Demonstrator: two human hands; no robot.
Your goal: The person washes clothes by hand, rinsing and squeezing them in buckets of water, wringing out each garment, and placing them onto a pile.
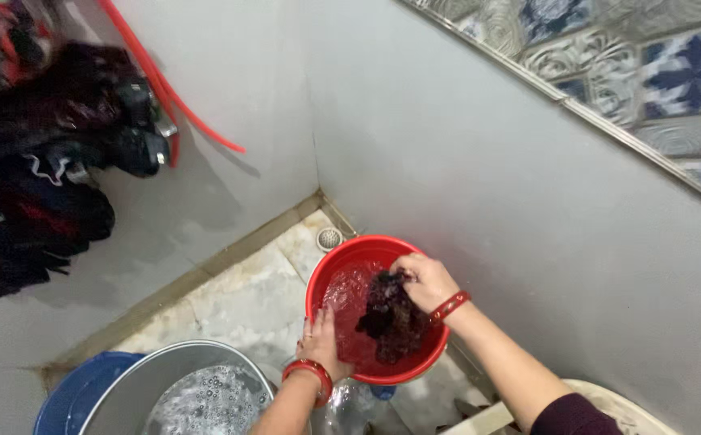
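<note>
Head view, floor corner of a tiled washroom. Red tub (pixel 328 278): round, plastic, holds shallow water, stands on the marble floor (pixel 238 298) near the corner where the two grey walls meet, just beside a small round drain (pixel 329 238). Dark cloth (pixel 391 316): wet, bunched, hangs into the tub, lower end over the water. Right hand (pixel 425 282): grip closed on the top of the cloth, above the tub's far side; red bangle at the wrist. Left hand (pixel 320 342): fingers spread flat on the tub's near rim, grip open, holding nothing; red bangle at the wrist. Steel basin (pixel 133 387): at the floor's near edge, left of the tub, filled with soapy water, a blue tub (pixel 68 387) touching its left side. Dark clothes (pixel 36 153): heaped at the left wall, with a red hose (pixel 173 97) running down beside them.
</note>
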